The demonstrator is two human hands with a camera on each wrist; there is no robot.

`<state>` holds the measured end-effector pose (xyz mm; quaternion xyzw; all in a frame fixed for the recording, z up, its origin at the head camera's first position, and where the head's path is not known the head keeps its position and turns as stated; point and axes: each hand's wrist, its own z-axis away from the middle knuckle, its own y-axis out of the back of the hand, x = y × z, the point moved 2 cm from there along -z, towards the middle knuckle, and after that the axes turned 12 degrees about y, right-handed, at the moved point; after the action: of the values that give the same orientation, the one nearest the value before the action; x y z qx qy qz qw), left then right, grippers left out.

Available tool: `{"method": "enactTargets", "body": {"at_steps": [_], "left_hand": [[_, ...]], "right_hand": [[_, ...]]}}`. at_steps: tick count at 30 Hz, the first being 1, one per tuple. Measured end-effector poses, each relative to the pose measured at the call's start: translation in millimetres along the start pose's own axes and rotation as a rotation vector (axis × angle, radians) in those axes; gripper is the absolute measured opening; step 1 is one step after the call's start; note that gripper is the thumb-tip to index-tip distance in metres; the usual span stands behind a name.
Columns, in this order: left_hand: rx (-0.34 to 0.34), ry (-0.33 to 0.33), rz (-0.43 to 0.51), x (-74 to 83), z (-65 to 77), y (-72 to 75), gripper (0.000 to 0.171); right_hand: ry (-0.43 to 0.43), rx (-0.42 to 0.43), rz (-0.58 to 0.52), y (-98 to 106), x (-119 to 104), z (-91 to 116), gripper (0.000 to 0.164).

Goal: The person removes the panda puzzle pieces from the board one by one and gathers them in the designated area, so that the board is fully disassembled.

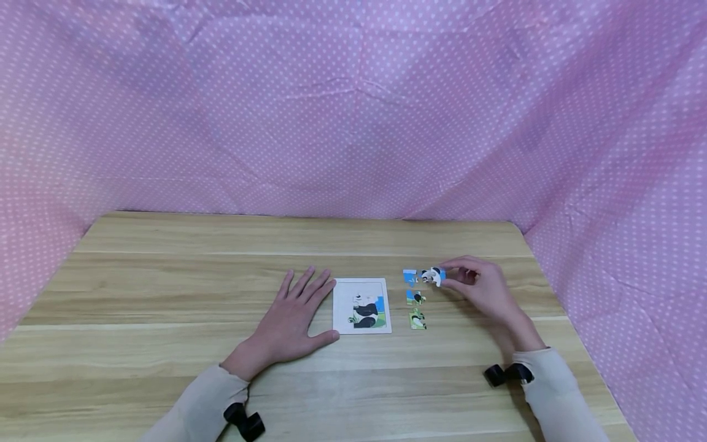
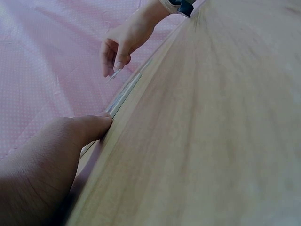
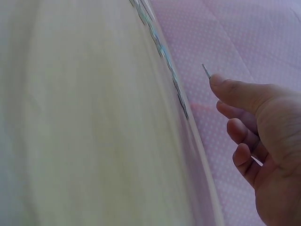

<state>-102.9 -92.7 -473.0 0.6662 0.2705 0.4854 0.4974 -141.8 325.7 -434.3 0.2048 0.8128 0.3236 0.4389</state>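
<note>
My right hand (image 1: 479, 286) pinches a jigsaw piece (image 1: 432, 275) with a panda's face on it, raised over the table to the right of the puzzle board. In the right wrist view the same piece (image 3: 206, 70) shows edge-on at the thumb tip. My left hand (image 1: 293, 316) lies flat with spread fingers, its thumb and index fingertips at the left edge of the white puzzle board (image 1: 342, 307). Several joined pieces showing a panda's body (image 1: 367, 313) sit in the lower right part of the board's frame.
Between board and right hand lie loose jigsaw pieces in a column: a blue one (image 1: 409, 277), one below it (image 1: 415, 298) and a green one (image 1: 418, 319). The wooden table (image 1: 221, 245) meets a pink dotted cloth (image 1: 353, 123) at its far edge.
</note>
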Motion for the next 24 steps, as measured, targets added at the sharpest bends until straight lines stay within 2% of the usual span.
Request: {"method": "enactTargets", "body": {"at_steps": [7, 16, 24], "left_hand": [[0.0, -0.002, 0.004, 0.7, 0.2, 0.6, 0.101], [0.002, -0.003, 0.006, 0.4, 0.3, 1.1, 0.101], [0.002, 0.0, 0.003, 0.5, 0.4, 1.6, 0.101]], "right_hand": [[-0.07, 0.006, 0.001, 8, 16, 6, 0.029], [-0.096, 0.028, -0.023, 12, 31, 12, 0.027], [-0.086, 0.021, 0.011, 9, 40, 14, 0.023]]}}
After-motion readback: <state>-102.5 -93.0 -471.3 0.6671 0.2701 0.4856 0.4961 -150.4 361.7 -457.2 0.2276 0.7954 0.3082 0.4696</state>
